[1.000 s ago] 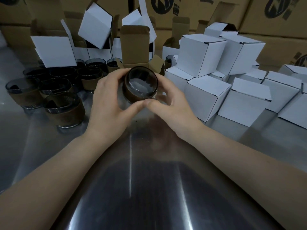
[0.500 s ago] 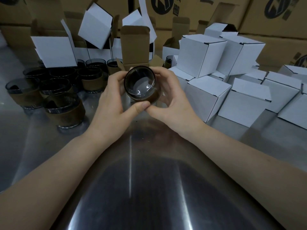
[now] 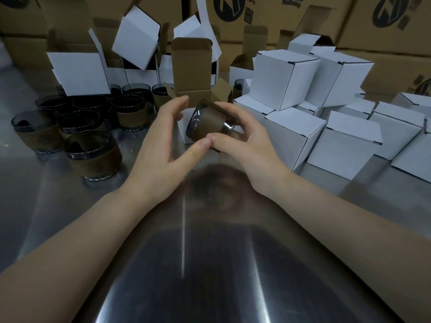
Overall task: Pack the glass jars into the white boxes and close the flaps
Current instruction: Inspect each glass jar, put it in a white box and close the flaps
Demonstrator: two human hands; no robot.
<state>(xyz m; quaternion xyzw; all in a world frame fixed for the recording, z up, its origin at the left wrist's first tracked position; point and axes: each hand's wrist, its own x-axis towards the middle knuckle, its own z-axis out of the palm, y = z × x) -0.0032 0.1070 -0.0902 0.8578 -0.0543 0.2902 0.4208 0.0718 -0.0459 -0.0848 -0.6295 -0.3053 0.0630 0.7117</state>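
A dark glass jar (image 3: 207, 123) with a brown sleeve lies on its side above the steel table, its mouth turned left. My right hand (image 3: 242, 145) grips it, fingers over the top and base, thumb underneath. My left hand (image 3: 161, 150) is beside the jar's mouth with fingers spread; only its thumb tip touches, near my right thumb. Behind the jar stands an open white box (image 3: 193, 89) with its brown lid flap raised.
Several sleeved jars (image 3: 93, 155) stand at the left. Open white boxes (image 3: 79, 73) line the back left. Closed white boxes (image 3: 284, 78) are stacked at the right. Big brown cartons (image 3: 391, 22) form the back wall. The steel table (image 3: 186, 264) reflects light near me.
The jar has turned from facing me to lying sideways with its mouth to the left. My left fingers have come off the jar and spread; my right hand keeps hold.
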